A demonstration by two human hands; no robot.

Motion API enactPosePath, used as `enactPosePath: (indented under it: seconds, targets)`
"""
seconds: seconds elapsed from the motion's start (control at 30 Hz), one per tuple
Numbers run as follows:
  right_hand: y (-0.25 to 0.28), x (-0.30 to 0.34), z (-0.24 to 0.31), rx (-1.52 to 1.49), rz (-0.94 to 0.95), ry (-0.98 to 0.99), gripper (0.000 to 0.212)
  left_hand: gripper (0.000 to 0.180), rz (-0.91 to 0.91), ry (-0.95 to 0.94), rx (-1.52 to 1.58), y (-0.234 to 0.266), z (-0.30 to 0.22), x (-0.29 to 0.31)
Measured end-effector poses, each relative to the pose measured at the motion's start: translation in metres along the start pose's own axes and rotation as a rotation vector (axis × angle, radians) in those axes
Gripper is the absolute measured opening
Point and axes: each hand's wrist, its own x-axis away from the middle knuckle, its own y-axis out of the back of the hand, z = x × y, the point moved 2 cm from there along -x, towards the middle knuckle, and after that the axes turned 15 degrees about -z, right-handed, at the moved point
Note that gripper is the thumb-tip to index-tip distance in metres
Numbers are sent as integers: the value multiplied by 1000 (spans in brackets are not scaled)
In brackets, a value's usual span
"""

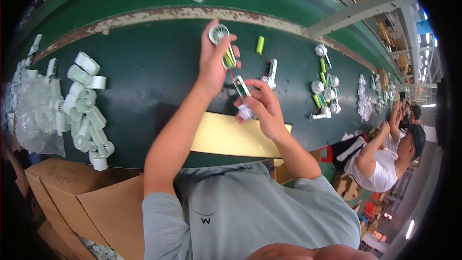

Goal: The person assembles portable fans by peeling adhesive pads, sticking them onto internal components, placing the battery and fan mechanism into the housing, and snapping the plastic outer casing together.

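Observation:
My left hand [211,65] grips a pale green fan housing [219,32] with a round, spoked head. A yellow-green battery [229,59] lies along its handle, under my fingers. From there a thin red wire runs to a slim white frame with a green circuit board [241,87]. My right hand [268,110] pinches this frame, with a white fan part [246,112] at its lower end. Just beyond, a loose battery [260,45] is wired to another white fan assembly [272,73] on the dark green table.
Pale fan housings [82,110] are piled at left beside a clear plastic bag [41,120]. More fan assemblies [325,89] lie at right. A yellow sheet [231,137] is under my forearms. Cardboard boxes [86,188] stand at lower left; a person [378,163] sits at right.

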Motion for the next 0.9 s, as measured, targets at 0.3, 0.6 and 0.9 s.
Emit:
enactPosePath:
  seconds: [0.3,0.6,0.9]
  targets:
    - [-7,-6,-4,76,-22,-24,37,61,-22,116,10,8,14,-4]
    - [-7,4,-15,176,-56,129,46,76,171,212,-213,10,4,-7]
    - [-34,20,-10,728,125,495,34,41,-18,-221,-235,34,-47,-46]
